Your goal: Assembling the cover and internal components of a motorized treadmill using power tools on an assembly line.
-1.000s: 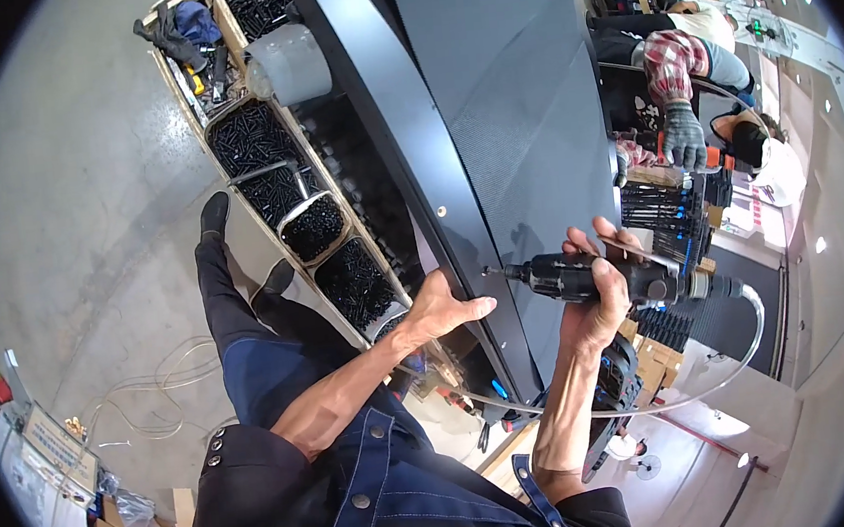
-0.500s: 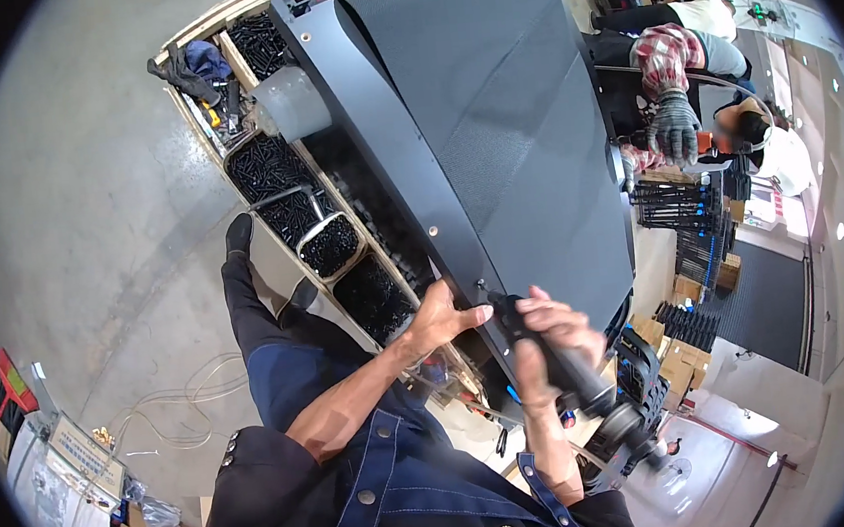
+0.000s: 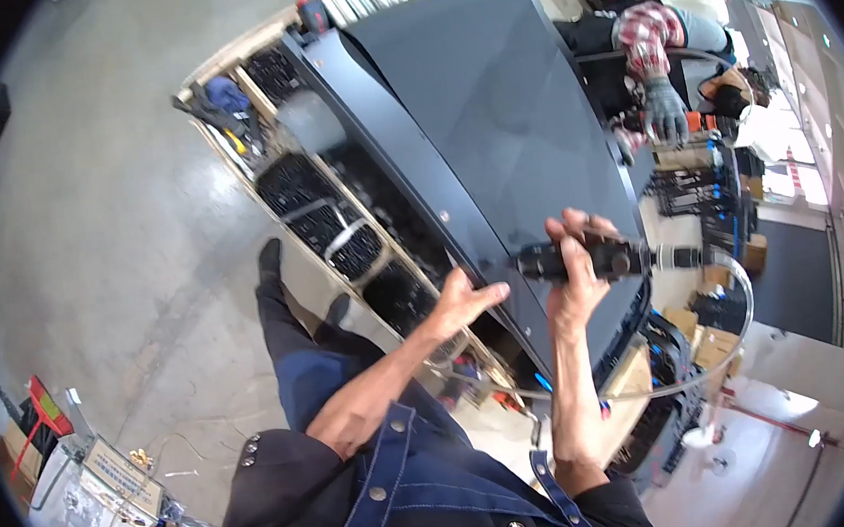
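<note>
A black air screwdriver (image 3: pixel 602 258), with a metal fitting and a clear hose at its back end, is gripped in my right hand (image 3: pixel 579 275). It lies nearly level above a long dark metal side rail (image 3: pixel 412 154), its tip pointing left over the rail. My left hand (image 3: pixel 466 305) holds the rail's near edge, thumb on top and fingers mostly hidden below. A broad dark belt (image 3: pixel 487 87) stretches beside the rail. Screw heads or holes show along the rail, one of them ahead of my left hand.
Left of the rail, a wooden-edged rack holds bins of black screws (image 3: pixel 295 189) and a tray of tools (image 3: pixel 234 119). The hose (image 3: pixel 746 295) loops at the right. A co-worker's gloved hand (image 3: pixel 665 112) is across the belt. Cardboard boxes (image 3: pixel 716 348) stand at the right.
The air screwdriver has swung from pointing up and left to nearly level, and my right hand has risen with it. My left hand stays on the rail edge. The view has shifted slightly.
</note>
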The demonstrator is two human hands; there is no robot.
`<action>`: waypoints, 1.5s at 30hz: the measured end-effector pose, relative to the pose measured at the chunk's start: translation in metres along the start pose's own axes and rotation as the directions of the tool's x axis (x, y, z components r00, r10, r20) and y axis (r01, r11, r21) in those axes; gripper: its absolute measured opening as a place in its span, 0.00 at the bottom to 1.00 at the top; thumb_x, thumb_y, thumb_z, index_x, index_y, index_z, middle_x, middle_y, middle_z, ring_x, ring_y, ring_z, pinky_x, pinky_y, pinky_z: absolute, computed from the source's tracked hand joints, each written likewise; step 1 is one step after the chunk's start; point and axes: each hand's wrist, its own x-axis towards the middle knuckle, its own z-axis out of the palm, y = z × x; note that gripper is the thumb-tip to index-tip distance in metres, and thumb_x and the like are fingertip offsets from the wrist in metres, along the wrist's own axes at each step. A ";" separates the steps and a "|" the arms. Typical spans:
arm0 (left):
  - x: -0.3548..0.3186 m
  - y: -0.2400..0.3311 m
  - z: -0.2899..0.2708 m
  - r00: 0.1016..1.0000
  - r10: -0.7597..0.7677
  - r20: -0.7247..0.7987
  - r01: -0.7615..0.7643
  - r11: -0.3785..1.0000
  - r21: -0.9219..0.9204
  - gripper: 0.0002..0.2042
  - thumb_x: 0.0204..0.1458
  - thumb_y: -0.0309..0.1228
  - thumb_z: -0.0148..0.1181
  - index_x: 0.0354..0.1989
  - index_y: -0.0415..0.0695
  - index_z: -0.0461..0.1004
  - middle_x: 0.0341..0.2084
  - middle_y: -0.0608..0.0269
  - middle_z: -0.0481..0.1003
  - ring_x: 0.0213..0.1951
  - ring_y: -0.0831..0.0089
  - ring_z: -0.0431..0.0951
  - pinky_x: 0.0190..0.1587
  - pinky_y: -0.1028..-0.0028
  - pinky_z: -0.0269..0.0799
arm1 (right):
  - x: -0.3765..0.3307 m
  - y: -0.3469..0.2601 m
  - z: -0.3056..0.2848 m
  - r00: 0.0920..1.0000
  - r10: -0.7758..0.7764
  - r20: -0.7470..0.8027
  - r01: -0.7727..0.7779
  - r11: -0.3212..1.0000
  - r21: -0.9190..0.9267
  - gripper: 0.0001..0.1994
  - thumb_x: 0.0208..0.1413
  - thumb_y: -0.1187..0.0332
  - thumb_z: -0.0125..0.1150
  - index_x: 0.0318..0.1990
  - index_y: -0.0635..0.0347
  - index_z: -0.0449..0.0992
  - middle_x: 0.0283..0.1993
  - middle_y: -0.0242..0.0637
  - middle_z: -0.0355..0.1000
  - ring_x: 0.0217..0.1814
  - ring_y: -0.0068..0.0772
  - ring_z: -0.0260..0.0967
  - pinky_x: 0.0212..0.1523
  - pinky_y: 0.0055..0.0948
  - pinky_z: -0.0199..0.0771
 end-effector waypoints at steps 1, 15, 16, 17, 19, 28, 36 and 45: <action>-0.003 0.013 0.002 0.999 -0.033 0.002 0.033 0.999 0.039 0.32 0.56 0.32 0.70 0.65 0.37 0.61 0.57 0.59 0.71 0.59 0.72 0.70 0.62 0.68 0.67 | -0.003 0.006 -0.010 0.999 -0.038 0.025 0.039 0.999 -0.004 0.24 0.55 0.77 0.64 0.59 0.57 0.66 0.55 0.45 0.74 0.51 0.44 0.78 0.58 0.46 0.76; 0.044 0.206 -0.108 0.945 0.102 -0.312 -0.056 0.986 0.155 0.29 0.64 0.58 0.50 0.56 0.43 0.72 0.49 0.62 0.78 0.48 0.72 0.78 0.50 0.70 0.75 | -0.024 -0.010 -0.013 0.987 -0.050 -0.151 0.044 0.998 -0.041 0.37 0.53 0.66 0.73 0.67 0.64 0.59 0.56 0.48 0.73 0.57 0.43 0.74 0.64 0.44 0.71; 0.041 0.216 -0.109 0.958 0.075 -0.277 -0.006 0.970 0.242 0.28 0.63 0.57 0.52 0.53 0.41 0.74 0.46 0.61 0.79 0.47 0.71 0.79 0.51 0.69 0.75 | -0.024 -0.014 -0.009 0.978 -0.058 -0.200 0.047 0.997 -0.058 0.38 0.51 0.65 0.75 0.66 0.64 0.59 0.55 0.47 0.74 0.57 0.44 0.75 0.63 0.44 0.71; 0.039 0.216 -0.118 0.950 0.031 -0.311 0.070 0.948 0.310 0.28 0.63 0.56 0.53 0.53 0.40 0.74 0.45 0.59 0.79 0.46 0.71 0.79 0.50 0.68 0.75 | -0.033 -0.018 -0.005 0.967 -0.041 -0.250 0.013 0.994 -0.111 0.36 0.50 0.66 0.76 0.65 0.65 0.63 0.54 0.44 0.75 0.55 0.38 0.74 0.61 0.39 0.71; 0.033 0.222 -0.120 0.940 -0.081 -0.333 0.203 0.914 0.350 0.26 0.64 0.53 0.55 0.50 0.37 0.76 0.44 0.57 0.80 0.43 0.69 0.81 0.48 0.66 0.77 | -0.064 0.005 -0.020 0.943 0.091 -0.319 -0.167 0.961 -0.220 0.33 0.51 0.68 0.75 0.63 0.65 0.66 0.53 0.42 0.74 0.53 0.34 0.74 0.59 0.35 0.72; 0.028 0.154 -0.251 0.981 0.195 0.000 0.064 -0.325 0.943 0.16 0.51 0.32 0.67 0.47 0.41 0.75 0.42 0.50 0.75 0.42 0.47 0.76 0.44 0.54 0.75 | -0.143 0.157 0.046 0.592 0.802 -0.080 -0.774 0.539 -0.331 0.12 0.60 0.63 0.66 0.37 0.66 0.79 0.32 0.32 0.78 0.33 0.21 0.75 0.34 0.22 0.74; 0.048 0.167 -0.262 0.998 -0.066 0.010 -0.037 -0.424 0.905 0.19 0.52 0.31 0.65 0.51 0.40 0.70 0.44 0.45 0.75 0.48 0.43 0.75 0.50 0.50 0.70 | -0.121 0.274 0.113 0.781 0.608 0.142 -0.087 0.331 -0.940 0.13 0.57 0.64 0.62 0.46 0.57 0.72 0.41 0.50 0.77 0.37 0.56 0.79 0.37 0.50 0.82; -0.022 0.199 -0.201 0.789 -0.490 -0.371 0.606 0.520 0.602 0.12 0.61 0.28 0.47 0.49 0.36 0.68 0.35 0.59 0.75 0.25 0.74 0.78 0.18 0.78 0.69 | -0.120 0.291 0.112 0.712 0.680 0.174 -0.029 0.277 -0.961 0.11 0.56 0.71 0.55 0.46 0.61 0.75 0.33 0.53 0.79 0.39 0.56 0.80 0.40 0.51 0.81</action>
